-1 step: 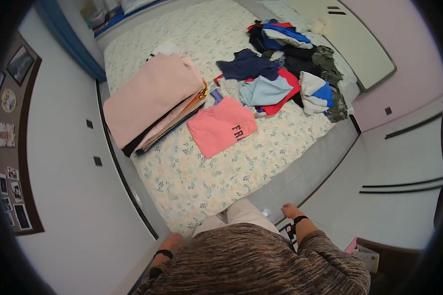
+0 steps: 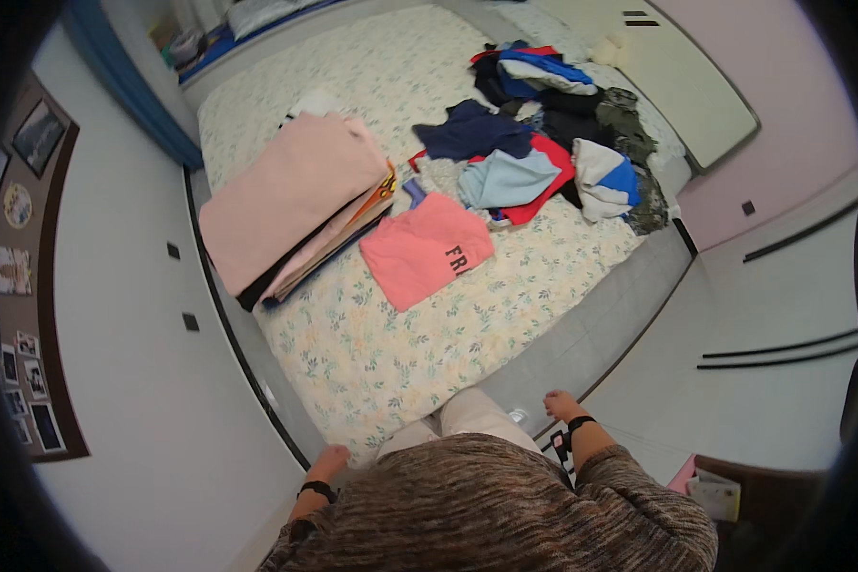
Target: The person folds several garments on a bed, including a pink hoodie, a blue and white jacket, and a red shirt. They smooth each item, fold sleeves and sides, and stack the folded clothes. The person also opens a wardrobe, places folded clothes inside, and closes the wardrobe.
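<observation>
My left hand (image 2: 330,463) hangs low beside the bed's near left corner, its back toward me and its fingers mostly hidden. On the other side, my right hand (image 2: 560,404) hangs past the bed's front edge with its fingers curled in; nothing shows in it. Neither hand touches any clothing. On the bed (image 2: 391,372) lies a salmon-pink top (image 2: 424,253) with dark lettering, laid out fairly flat. Left of it stands a thick stack of folded clothes, with a pale pink garment (image 2: 296,186) on top.
A loose heap of clothes spreads at the back right: a navy garment (image 2: 477,131), a light blue one (image 2: 510,179), a white-and-blue one (image 2: 603,181) and camouflage cloth (image 2: 648,205). White cabinets (image 2: 763,400) stand on the right, a wall (image 2: 162,381) on the left.
My left hand sits slightly higher in the picture, and the view has shifted a little. The clothes have not moved on the bed.
</observation>
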A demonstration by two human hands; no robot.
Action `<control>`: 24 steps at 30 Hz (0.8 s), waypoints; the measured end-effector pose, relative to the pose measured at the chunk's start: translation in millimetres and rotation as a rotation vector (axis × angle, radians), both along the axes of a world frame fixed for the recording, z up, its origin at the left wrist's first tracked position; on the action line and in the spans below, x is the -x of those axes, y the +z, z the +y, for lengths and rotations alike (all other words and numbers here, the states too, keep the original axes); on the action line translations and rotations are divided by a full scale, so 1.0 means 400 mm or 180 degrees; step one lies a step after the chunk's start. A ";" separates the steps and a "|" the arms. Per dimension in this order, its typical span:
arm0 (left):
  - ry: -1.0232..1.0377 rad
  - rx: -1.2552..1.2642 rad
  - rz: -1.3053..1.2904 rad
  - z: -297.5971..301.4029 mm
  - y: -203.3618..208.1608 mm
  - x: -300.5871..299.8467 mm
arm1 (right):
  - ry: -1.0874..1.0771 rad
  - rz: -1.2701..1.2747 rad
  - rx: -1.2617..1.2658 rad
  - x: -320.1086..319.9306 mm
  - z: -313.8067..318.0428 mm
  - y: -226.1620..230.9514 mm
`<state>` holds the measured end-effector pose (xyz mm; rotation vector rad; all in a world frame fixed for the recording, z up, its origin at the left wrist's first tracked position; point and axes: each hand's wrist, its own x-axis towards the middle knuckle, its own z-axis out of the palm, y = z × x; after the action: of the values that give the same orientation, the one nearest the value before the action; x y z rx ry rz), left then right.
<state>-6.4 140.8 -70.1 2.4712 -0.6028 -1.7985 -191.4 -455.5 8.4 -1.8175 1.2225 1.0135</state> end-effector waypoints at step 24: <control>0.2237 0.0216 0.0348 -0.228 0.066 0.001 | -0.1668 -0.0918 0.0131 0.337 -0.389 -0.075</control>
<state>-7.0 49.7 -43.8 2.1219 0.1992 -1.5604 -326.2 -611.2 -21.5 -1.4862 1.4335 0.4206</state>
